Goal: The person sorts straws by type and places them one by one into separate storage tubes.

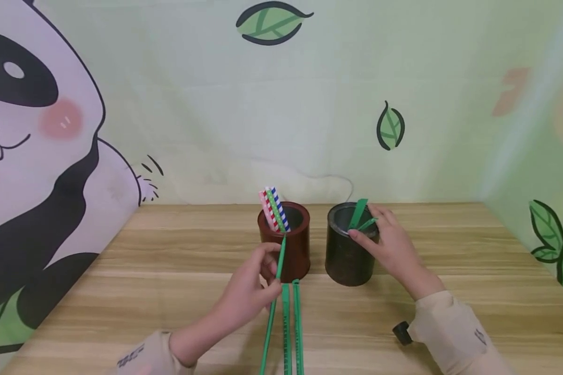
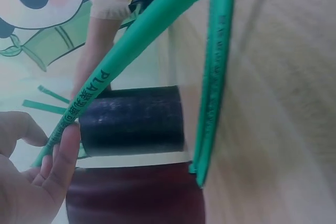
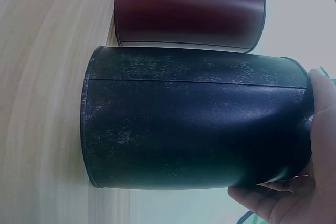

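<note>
My left hand [image 1: 248, 286] pinches a long green straw [image 2: 126, 51] with "PLA" printed on it, held at a slant in front of the dark red round holder [image 1: 297, 255]. Several striped straws [image 1: 274, 211] stand in that holder, leaning left. To its right is the black round holder [image 1: 349, 260], upright on the table, with two green straws [image 1: 358, 211] poking above its rim. My right hand [image 1: 396, 245] grips this holder near the top, its thumb and fingers around the rim in the right wrist view. Two more green printed straws [image 1: 293, 323] lie side by side below the red holder.
The wood-grain table [image 1: 187, 245] runs back to a cloth backdrop [image 1: 192, 104] printed with a panda and leaves. A small black object [image 1: 402, 333] shows beside the right sleeve [image 1: 450, 328]. A thin cord hangs behind the holders.
</note>
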Demonstrator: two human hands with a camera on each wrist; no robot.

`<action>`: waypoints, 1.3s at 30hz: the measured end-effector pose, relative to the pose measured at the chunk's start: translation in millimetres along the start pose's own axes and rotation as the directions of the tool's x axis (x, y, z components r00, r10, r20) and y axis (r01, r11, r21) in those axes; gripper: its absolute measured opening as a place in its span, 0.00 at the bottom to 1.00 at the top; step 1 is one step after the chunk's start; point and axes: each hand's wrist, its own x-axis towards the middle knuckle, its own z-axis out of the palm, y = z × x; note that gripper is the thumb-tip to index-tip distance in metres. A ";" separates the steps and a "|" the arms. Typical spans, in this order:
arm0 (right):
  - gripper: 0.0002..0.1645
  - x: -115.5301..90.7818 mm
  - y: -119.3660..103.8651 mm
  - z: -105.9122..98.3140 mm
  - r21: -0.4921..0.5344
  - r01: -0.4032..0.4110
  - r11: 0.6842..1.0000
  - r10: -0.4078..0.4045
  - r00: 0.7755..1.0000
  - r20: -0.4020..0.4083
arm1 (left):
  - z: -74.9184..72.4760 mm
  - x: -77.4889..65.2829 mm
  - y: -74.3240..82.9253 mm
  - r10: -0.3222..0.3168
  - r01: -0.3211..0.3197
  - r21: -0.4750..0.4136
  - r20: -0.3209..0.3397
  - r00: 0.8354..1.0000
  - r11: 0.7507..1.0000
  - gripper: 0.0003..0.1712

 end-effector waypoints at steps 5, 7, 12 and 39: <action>0.51 -0.5 -0.7 0.3 0.000 0.002 1.000 -0.002 1.000 -0.003 | -0.5 6.7 6.5 0.049 -0.049 0.010 -0.053 0.997 0.999 0.32; 0.51 -1.0 -1.0 0.0 0.000 0.002 1.000 -0.002 1.000 -0.007 | 0.2 10.4 10.0 0.085 -0.083 0.030 -0.077 0.993 0.996 0.32; 0.51 -2.0 -0.9 0.3 -0.002 0.006 1.000 -0.006 1.000 -0.016 | 1.0 21.9 21.2 0.196 -0.185 0.099 -0.115 0.974 0.978 0.33; 0.50 -0.8 0.4 2.0 0.000 0.025 1.000 -0.025 0.999 -0.038 | 6.0 119.2 84.8 0.624 -0.599 0.189 -0.342 0.702 0.778 0.29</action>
